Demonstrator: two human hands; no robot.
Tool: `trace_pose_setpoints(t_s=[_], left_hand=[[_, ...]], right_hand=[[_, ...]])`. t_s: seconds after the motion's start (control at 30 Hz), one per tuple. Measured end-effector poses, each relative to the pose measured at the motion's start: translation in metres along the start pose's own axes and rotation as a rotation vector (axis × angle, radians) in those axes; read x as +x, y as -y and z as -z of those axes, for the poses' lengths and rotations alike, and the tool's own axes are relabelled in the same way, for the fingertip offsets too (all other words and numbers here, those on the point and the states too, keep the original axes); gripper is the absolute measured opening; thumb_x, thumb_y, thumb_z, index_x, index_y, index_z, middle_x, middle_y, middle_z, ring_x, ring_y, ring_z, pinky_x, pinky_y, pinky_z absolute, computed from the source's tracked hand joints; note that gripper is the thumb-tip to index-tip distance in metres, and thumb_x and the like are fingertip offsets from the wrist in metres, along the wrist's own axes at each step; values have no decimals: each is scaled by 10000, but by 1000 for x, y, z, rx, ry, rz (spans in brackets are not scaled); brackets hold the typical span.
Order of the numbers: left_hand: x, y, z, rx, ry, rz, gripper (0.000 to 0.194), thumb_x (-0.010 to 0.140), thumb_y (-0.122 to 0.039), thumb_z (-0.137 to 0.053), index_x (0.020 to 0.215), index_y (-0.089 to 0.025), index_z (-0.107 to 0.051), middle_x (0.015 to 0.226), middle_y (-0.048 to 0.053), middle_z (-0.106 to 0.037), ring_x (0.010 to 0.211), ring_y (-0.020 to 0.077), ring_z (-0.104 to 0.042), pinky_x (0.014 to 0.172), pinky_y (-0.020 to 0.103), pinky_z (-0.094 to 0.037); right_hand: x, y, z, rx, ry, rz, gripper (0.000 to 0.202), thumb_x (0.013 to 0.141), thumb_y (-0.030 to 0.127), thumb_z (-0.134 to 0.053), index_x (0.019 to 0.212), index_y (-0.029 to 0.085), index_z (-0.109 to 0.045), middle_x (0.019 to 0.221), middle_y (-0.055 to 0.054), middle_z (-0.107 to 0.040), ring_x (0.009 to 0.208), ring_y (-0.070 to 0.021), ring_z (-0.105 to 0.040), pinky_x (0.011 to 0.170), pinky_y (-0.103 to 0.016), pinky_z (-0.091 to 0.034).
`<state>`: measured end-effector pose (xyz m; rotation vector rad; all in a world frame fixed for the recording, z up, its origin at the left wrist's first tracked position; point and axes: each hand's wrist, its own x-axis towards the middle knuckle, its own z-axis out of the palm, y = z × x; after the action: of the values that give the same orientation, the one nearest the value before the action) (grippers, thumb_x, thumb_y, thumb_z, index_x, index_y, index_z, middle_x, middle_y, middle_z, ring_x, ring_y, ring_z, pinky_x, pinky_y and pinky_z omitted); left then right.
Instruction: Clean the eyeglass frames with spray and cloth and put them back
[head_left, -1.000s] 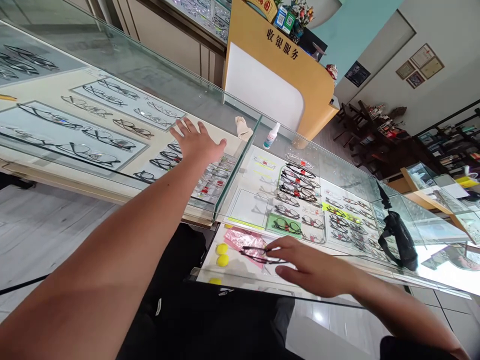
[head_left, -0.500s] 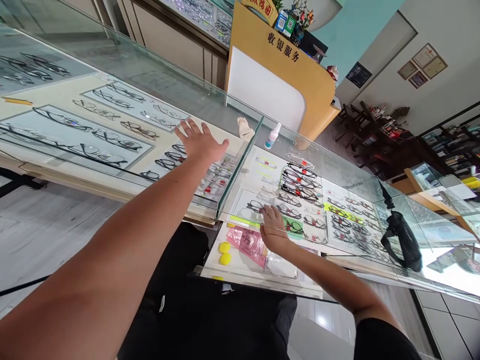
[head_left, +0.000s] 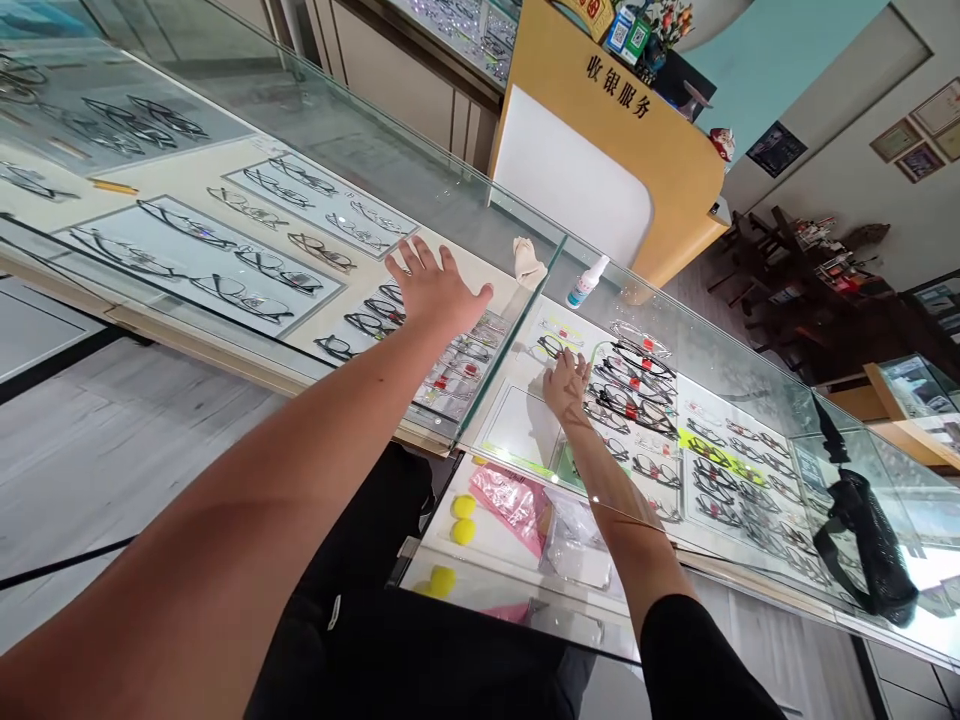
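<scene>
My left hand [head_left: 441,290] lies with fingers spread on the glass top of the display case. It holds nothing. Through the glass, rows of dark spectacles show beneath and beside it. Inside the case, right of the glass divider [head_left: 510,350], is my right hand [head_left: 566,385], its fingers closed on a pair of eyeglasses [head_left: 551,346] with thin dark rims. These are held low over the white case floor, close to a pale yellowish pair [head_left: 562,330]. Thick black spectacles [head_left: 634,375] with red tags lie in a stack right of that hand. My fingertips are partly hidden behind the frames.
A spray bottle [head_left: 587,281] and a beige cloth [head_left: 528,262] rest on the glass. Below, an open drawer [head_left: 442,550] holds yellow round cases [head_left: 463,531] and a pink bag [head_left: 510,505]. A black bag [head_left: 862,550] is at the right. Beyond stands a wooden counter [head_left: 690,190].
My right hand has reached deeper into the case, carrying the eyeglasses away from the front edge toward the back. My left hand stays spread on the glass. The view has shifted.
</scene>
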<state>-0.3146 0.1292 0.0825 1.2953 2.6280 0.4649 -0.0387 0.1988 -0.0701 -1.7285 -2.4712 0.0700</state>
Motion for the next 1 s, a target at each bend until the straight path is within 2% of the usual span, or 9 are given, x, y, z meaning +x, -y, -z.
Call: trace_pose_setpoints(t_s=[0.17,0.33,0.53,0.83,1.0], left_hand=[[-3,-1,3,26,6,3,1100,1021,-777,-357,1834,-50,-208,1929,256,-95,1790,494,0,1413,686,-8],[-3,0,2,44,7,9,1095,1020,-791,-342,1840,-77,-210,1932,238,-108,1790,498,0,1406,708,6],[-1,2,-1,28,11,-3,1114,1018,-813,-330,1844,-78,-192,1935,231,-91,1788,502,12,1400,719,26],[-2,1,2,-3,37,-6,1111,1020,-789,-343,1844,-66,-159,1937,235,-65,1780,519,59,1396,717,72],[-2,1,1,11,28,-5,1114,1024,-798,-333,1843,-61,-169,1937,236,-65,1783,513,50,1396,719,60]], right_hand=[[31,-4,-9,14,62,-16,522,1083,276,-391,1485,144,-697,1758,-153,-550,1677,-378,-349,1427,-628,-123],[43,-3,-17,29,104,-14,526,1066,262,-402,1486,160,-702,1764,-137,-548,1680,-375,-340,1431,-607,-81],[48,-4,-18,37,134,-9,531,1066,271,-401,1505,173,-683,1791,-120,-514,1694,-365,-304,1433,-584,-38],[49,0,-8,41,180,-16,505,1077,288,-420,1492,150,-673,1818,-140,-476,1688,-376,-306,1416,-575,-87],[43,7,6,37,191,-17,512,1076,278,-436,1504,113,-664,1878,-163,-374,1717,-387,-274,1414,-579,-125]])
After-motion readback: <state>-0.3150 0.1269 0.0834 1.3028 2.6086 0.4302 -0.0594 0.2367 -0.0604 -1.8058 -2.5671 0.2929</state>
